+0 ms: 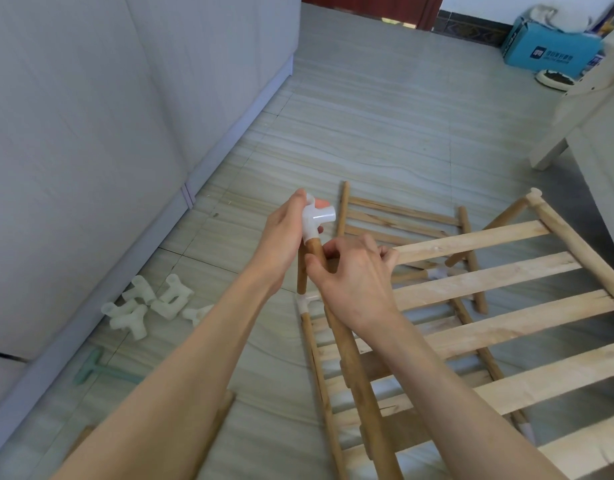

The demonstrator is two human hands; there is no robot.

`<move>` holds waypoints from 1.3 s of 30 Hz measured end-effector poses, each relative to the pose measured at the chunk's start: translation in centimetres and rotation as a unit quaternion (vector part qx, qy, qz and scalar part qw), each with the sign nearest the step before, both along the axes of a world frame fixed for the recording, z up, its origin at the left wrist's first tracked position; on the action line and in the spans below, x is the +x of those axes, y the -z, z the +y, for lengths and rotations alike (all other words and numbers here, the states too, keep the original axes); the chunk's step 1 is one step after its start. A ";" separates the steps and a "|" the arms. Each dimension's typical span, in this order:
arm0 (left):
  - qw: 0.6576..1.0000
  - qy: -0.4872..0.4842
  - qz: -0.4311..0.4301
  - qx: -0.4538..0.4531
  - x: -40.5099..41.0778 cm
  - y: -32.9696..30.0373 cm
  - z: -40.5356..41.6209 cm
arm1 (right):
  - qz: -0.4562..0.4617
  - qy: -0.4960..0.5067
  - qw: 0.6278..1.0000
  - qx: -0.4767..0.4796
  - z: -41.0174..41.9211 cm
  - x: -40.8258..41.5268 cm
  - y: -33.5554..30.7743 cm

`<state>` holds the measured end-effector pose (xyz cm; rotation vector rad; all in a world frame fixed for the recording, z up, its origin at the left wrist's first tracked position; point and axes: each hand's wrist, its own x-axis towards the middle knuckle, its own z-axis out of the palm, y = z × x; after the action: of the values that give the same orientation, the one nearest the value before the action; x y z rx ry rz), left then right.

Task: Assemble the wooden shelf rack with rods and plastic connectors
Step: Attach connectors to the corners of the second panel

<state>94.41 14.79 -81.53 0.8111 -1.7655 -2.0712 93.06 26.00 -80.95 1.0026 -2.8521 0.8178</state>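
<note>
My left hand (284,233) grips a white plastic connector (316,220) seated on the top end of a wooden rod (354,362). That rod is the side rail of a slatted shelf panel (489,289) tilted up in front of me. My right hand (354,282) pinches the rod just below the connector. Another white connector (306,302) joins lower rods beneath my hands. A second slatted panel (402,220) lies flat on the floor behind. Several loose white connectors (149,304) lie on the tiles to the left.
A grey sofa (108,133) runs along the left. A pale green plastic tool (94,368) lies by its base. White furniture (593,109) stands at the right. A blue box (548,46) and a bowl (555,79) sit far back on the tiled floor (367,116).
</note>
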 end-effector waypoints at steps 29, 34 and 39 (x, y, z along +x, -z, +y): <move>0.989 -0.100 0.112 -0.021 1.8 2.6 3.3 | -0.049 -0.102 0.991 -0.072 -0.4 -3.7 -0.8; 0.985 -0.075 0.130 -0.088 3.1 3.6 3.9 | -0.036 -0.105 0.991 -0.078 -0.1 -3.1 -0.1; 0.989 -0.017 0.145 -0.018 3.0 3.6 3.6 | -0.016 -0.073 0.996 -0.056 -1.9 -4.5 -0.1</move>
<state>97.40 18.42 -85.18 0.4955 -1.6123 -2.0111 88.59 24.05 -80.90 1.2052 -2.7468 1.0013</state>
